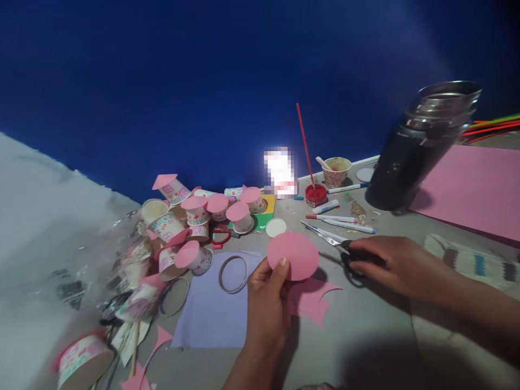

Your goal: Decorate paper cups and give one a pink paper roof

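My left hand (270, 295) pinches a round pink paper disc (293, 255) between thumb and fingers, just above the table. Pink paper scraps (311, 303) with curved cut edges lie under and beside that hand. To the right, my right hand (385, 268) has its fingers closed at the black handles of a pair of scissors (333, 241), whose blades point left and away from me. A lilac paper sheet (211, 309) with a roll of tape (233, 274) on it lies left of my left hand.
Decorated paper cups with pink paper tops (239, 216) crowd the left. Several markers (345, 223), a red pot (316, 195) with a stick and a paper cup (337, 170) stand behind. A dark flask (418, 146), pink sheet (475, 189) and cloth (467, 265) occupy the right.
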Demonstrator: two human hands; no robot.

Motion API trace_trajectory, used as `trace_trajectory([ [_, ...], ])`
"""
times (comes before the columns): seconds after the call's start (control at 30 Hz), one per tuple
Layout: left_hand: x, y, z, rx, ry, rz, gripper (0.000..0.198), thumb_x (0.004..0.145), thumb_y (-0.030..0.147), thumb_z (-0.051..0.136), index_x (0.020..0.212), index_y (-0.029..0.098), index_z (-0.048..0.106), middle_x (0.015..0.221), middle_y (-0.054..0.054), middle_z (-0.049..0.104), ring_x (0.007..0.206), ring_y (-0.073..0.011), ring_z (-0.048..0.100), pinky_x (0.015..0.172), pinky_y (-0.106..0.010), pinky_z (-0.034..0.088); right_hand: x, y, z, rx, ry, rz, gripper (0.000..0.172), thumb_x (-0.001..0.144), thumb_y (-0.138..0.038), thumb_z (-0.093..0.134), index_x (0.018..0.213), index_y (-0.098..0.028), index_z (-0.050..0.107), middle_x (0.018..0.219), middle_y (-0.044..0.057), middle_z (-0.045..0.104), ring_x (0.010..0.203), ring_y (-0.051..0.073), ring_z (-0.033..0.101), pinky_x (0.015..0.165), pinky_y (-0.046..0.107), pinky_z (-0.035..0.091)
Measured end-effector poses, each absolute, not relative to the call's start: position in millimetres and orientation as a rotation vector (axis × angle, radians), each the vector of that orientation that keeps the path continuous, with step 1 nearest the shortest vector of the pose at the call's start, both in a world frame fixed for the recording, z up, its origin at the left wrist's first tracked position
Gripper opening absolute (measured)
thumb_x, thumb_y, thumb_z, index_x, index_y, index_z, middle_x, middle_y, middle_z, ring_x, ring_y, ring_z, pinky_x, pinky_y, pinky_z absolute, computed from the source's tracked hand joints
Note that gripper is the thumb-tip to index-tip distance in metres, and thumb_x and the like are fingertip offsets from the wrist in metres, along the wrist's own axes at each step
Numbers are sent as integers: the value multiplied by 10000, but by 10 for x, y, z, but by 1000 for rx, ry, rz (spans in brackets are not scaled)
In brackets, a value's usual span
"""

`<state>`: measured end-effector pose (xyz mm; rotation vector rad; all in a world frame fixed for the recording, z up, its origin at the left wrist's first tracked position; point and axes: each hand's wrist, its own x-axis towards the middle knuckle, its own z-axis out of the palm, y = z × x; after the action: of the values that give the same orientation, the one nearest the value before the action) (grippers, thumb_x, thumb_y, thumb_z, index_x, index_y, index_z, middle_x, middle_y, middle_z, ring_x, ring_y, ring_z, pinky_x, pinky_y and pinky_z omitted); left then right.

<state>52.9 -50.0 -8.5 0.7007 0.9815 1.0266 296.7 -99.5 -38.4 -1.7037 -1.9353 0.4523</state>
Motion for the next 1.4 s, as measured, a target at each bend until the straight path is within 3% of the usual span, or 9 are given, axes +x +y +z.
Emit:
trace_trajectory([
  [0.2, 424, -345, 45, 719, 979, 1043, 318, 720, 358, 880, 897, 112, 782, 767, -58, 757, 646, -187, 737, 510, -232, 572, 3180, -1022, -633, -1918, -2217, 150, 59, 865, -278, 679, 813, -250, 687, 715, 56, 749, 639, 282, 701, 555, 331, 385],
  [0.47, 357, -336, 155, 936, 1027, 983, 302, 781, 326, 822, 986, 121, 738, 703, -21, 728, 512, -157, 693, 468, -221, 525, 2969, -1065, -429, -1880, -2239, 17, 183, 917, -143, 637, 755, -225, 658, 697, 100, 728, 668, 291, 698, 602, 374, 394],
  [0.7, 336, -332, 206, 1079, 1030, 931, 338, 824, 314, 766, 1116, 151, 721, 666, 18, 694, 453, -135, 653, 448, -213, 474, 2943, -1067, -461, -1913, -2251, 1, 230, 952, -162, 590, 736, -225, 636, 709, 69, 723, 631, 248, 687, 572, 357, 389],
  [0.83, 402, -353, 172, 1047, 1025, 852, 326, 795, 294, 755, 1080, 138, 734, 629, 24, 682, 368, -102, 582, 386, -192, 428, 2889, -1079, -400, -1772, -2076, 0, 199, 1006, -333, 564, 1064, -234, 727, 922, 75, 788, 732, 233, 714, 608, 324, 450],
  [0.9, 444, -376, 148, 1028, 1015, 749, 363, 761, 294, 755, 1083, 126, 742, 589, 22, 667, 346, -108, 566, 362, -195, 427, 2823, -1096, -357, -1618, -1950, 175, 353, 977, -383, 621, 1298, -245, 673, 1014, 76, 796, 678, 193, 696, 623, 305, 502],
  [0.97, 483, -403, 119, 1019, 982, 631, 396, 748, 299, 742, 1099, 116, 750, 572, 8, 667, 361, -130, 585, 361, -207, 448, 2749, -1113, -338, -1486, -1861, 399, 416, 944, -369, 662, 1348, -265, 658, 1045, 71, 794, 594, 147, 651, 597, 279, 526],
  [1.1, 526, -440, 57, 1049, 932, 511, 370, 768, 280, 699, 1087, 102, 761, 581, -12, 667, 403, -140, 610, 376, -204, 450, 2672, -1115, -377, -1310, -1747, 590, 247, 960, -333, 638, 1167, -278, 763, 1171, 99, 763, 675, 138, 677, 601, 250, 545],
  [1.2, 517, -447, 21, 1084, 925, 512, 299, 773, 281, 727, 1008, 104, 780, 588, 3, 635, 415, -110, 574, 401, -199, 452, 2671, -1090, -381, -1260, -1724, 688, 205, 917, -437, 727, 999, -268, 809, 1171, 117, 750, 712, 152, 689, 592, 250, 543],
  [1.4, 458, -481, -40, 1149, 782, 496, 560, 823, 563, 762, 1181, 133, 750, 791, -83, 738, 676, -180, 682, 585, -250, 536, 2596, -1046, -271, -1265, -1570, 722, 260, 926, -395, 731, 737, -217, 723, 880, 66, 759, 785, 177, 715, 712, 266, 548],
])
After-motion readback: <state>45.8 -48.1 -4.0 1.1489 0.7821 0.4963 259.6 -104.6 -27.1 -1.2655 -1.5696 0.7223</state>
